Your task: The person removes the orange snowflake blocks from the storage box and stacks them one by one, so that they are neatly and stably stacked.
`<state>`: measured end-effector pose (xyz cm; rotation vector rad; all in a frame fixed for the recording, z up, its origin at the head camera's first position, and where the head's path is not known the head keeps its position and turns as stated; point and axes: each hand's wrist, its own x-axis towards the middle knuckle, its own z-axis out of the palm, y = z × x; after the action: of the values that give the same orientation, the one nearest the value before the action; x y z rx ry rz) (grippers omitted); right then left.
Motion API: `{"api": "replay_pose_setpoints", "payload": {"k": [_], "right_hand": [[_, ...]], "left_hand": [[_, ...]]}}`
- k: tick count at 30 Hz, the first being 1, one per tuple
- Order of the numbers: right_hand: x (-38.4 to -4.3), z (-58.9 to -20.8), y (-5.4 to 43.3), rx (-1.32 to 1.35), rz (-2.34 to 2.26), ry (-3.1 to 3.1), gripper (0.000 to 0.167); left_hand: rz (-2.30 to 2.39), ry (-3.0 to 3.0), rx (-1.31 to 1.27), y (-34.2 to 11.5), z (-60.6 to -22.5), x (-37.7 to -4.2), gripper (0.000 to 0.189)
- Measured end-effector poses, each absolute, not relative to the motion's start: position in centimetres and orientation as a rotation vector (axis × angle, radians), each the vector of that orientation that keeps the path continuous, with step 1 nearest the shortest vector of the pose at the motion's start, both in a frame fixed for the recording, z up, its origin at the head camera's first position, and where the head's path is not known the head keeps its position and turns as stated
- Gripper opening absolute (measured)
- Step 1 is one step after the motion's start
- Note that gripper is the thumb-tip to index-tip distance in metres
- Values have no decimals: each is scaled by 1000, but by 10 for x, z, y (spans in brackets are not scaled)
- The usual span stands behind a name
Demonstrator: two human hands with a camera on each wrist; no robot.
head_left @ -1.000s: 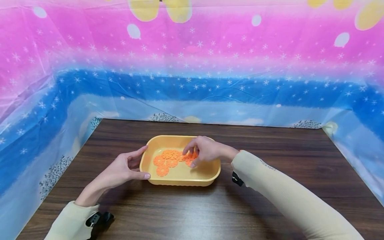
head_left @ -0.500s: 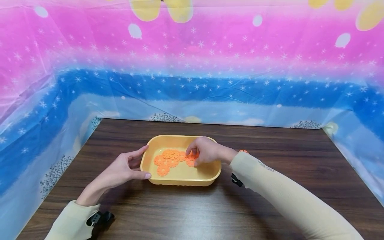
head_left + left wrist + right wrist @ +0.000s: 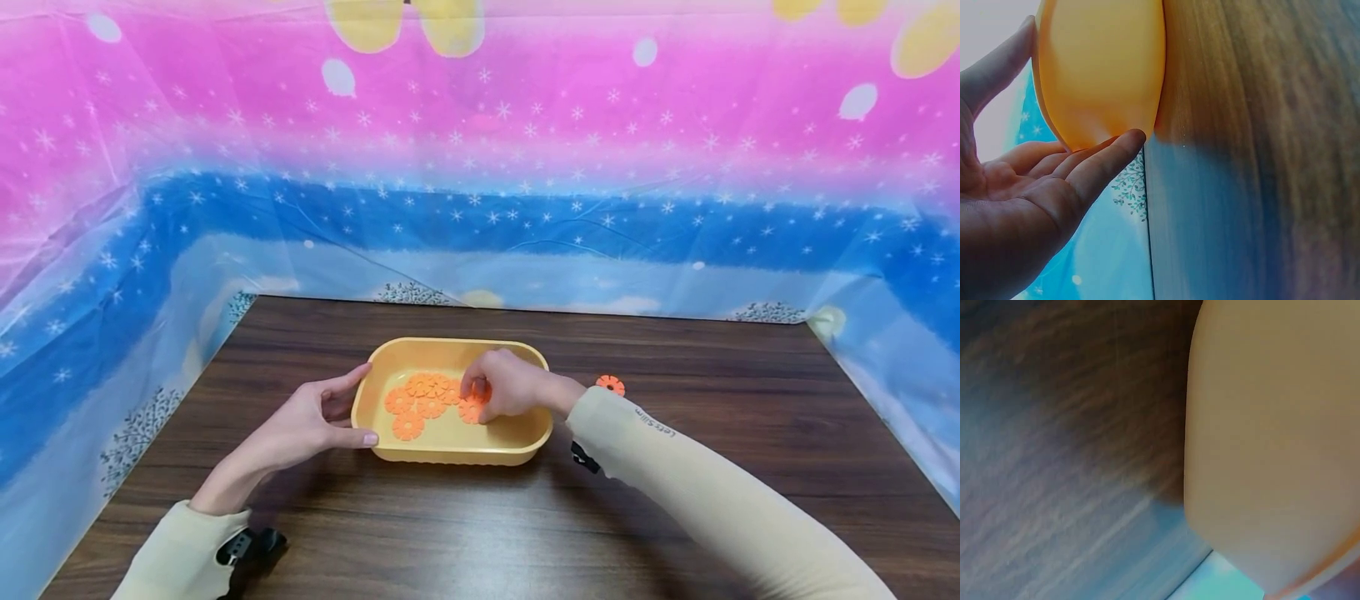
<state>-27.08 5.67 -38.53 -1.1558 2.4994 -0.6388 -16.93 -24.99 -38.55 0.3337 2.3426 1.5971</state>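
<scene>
A yellow plastic tray (image 3: 457, 454) holds several orange notched plastic discs (image 3: 407, 426), shaped like flowers, most bunched toward its left half. My left hand (image 3: 303, 421) grips the tray's left end, thumb on the near corner of the rim and fingers along the outer wall; in the left wrist view that hand (image 3: 1041, 181) lies against the wall. Inside the tray, my right hand (image 3: 510, 383) pinches an orange disc (image 3: 471, 410) with bent fingers and thumb. The right wrist view shows mainly the tray's outer wall (image 3: 1266, 444), hiding the right hand's fingers.
One orange disc (image 3: 611, 384) lies on the dark wooden table (image 3: 465, 533) right of the tray, just beyond the right sleeve (image 3: 675, 450). A pink and blue printed cloth (image 3: 525, 208) closes off the back and sides.
My right hand shifted slightly right, then back left and nearer inside the tray, its disc moving along. The disc on the table came out from behind the sleeve. My left hand stayed put.
</scene>
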Motion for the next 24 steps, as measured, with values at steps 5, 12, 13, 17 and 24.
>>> {"api": "replay_pose_setpoints", "payload": {"k": [5, 12, 13, 17, 24], "right_hand": [[-270, -391, 52, -1144, -678, 2469, 31], [-268, -392, 49, -1124, -710, 2452, 36], [-268, -393, 49, -1123, -713, 2451, 36], [-269, -393, 48, -1119, -719, 2451, 40], [-268, -390, 50, -1108, -690, 2425, 50]], "left_hand": [[1592, 2346, 333, -250, -386, -169, 104], [1601, 2338, 339, -250, -386, -170, 105], [1599, 2340, 338, -250, -386, -170, 104], [1591, 2347, 337, -250, -385, -169, 104], [1594, 2352, 349, -251, -386, -169, 104]]}}
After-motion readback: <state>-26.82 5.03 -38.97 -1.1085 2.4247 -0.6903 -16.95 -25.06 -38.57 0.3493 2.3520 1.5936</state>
